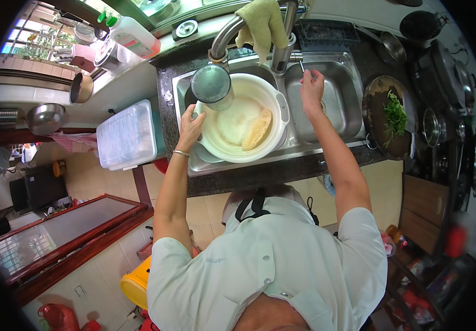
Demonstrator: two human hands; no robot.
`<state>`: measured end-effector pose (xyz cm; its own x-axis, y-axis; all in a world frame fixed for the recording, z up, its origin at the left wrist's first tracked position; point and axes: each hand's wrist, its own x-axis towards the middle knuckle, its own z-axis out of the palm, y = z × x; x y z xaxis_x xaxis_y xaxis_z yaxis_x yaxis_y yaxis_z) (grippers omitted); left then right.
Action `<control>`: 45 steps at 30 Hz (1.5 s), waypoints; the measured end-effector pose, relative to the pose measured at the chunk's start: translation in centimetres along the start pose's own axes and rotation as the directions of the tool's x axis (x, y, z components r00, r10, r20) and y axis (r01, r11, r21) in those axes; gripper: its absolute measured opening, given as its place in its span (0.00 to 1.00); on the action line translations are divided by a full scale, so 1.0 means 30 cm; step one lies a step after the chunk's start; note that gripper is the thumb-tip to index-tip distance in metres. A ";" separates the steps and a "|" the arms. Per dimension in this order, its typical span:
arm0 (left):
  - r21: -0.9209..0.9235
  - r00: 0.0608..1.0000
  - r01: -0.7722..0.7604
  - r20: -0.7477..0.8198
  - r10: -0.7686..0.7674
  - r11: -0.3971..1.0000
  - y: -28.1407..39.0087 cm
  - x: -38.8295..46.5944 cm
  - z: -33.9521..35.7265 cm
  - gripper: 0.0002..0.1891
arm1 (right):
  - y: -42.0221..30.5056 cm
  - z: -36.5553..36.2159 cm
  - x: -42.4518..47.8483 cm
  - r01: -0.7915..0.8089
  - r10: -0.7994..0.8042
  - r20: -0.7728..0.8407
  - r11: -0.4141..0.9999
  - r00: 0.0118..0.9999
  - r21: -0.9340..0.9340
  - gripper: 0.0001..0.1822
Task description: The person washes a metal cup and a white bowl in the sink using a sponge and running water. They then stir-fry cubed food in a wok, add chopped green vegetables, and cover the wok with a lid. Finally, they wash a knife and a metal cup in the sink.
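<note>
A white plastic basin [225, 147] rests over the left bowl of a steel double sink, with a loofah sponge [257, 130] inside on its right side. My left hand [192, 127] grips the basin's left handle. The faucet's filter housing [211, 85] hangs over the basin's upper left. At the faucet's lever [302, 65], above the right sink bowl [337, 95], my right hand [312, 87] pinches the thin handle. A yellow-green cloth [263, 25] is draped over the faucet's curved spout [226, 35].
Chopped greens [395, 116] lie on a round wooden cutting board [376, 124] right of the sink. A black rack [327, 33] and a saucepan [393, 46] stand behind. Left are a lidded plastic box [126, 136] and a soap bottle [134, 37].
</note>
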<state>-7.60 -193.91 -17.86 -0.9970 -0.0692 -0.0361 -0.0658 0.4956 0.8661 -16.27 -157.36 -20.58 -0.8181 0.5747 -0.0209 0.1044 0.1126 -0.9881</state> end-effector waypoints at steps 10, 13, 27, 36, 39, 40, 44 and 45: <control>-0.414 0.961 0.259 0.204 -0.188 0.873 0.053 0.064 0.063 0.13 | 0.058 0.097 0.071 -0.367 0.276 0.311 0.885 0.909 0.287 0.22; -0.363 0.901 0.405 0.313 -0.300 0.839 -0.034 0.117 0.084 0.25 | 0.104 0.091 0.080 -0.358 0.265 0.329 0.895 0.906 0.265 0.21; -0.149 0.903 0.350 0.315 -0.291 0.925 0.008 0.255 0.195 0.35 | 0.229 -0.071 0.131 -0.508 0.422 0.416 0.854 0.806 0.118 0.19; 0.323 0.959 -0.135 0.282 0.041 0.937 0.005 0.144 -0.099 0.15 | -0.065 -0.242 0.007 -0.042 0.008 0.476 0.997 0.879 0.060 0.12; 0.464 0.956 -0.253 0.253 0.146 0.849 0.036 0.110 -0.167 0.16 | -0.169 -0.169 -0.100 0.049 -0.045 0.657 0.999 0.753 0.013 0.12; 0.432 0.983 -0.106 0.183 0.027 0.895 0.067 0.098 -0.174 0.17 | -0.198 -0.139 -0.143 0.078 -0.022 0.728 0.996 0.685 -0.043 0.13; 0.365 0.998 -0.063 0.018 0.060 0.929 0.189 0.042 -0.169 0.19 | -0.121 0.008 -0.287 0.358 -0.087 0.881 0.929 0.466 -0.097 0.15; 0.408 1.000 0.001 -0.001 -0.001 0.913 0.216 0.030 -0.167 0.18 | -0.087 0.043 -0.319 0.386 -0.073 0.902 0.916 0.425 -0.108 0.16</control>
<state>-8.72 -195.09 -9.79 -0.9968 -0.0708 -0.0360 -0.0784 0.8056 0.5873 -9.43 -164.20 -17.98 -0.8656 -0.4952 -0.0740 -0.1591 0.4121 -0.8971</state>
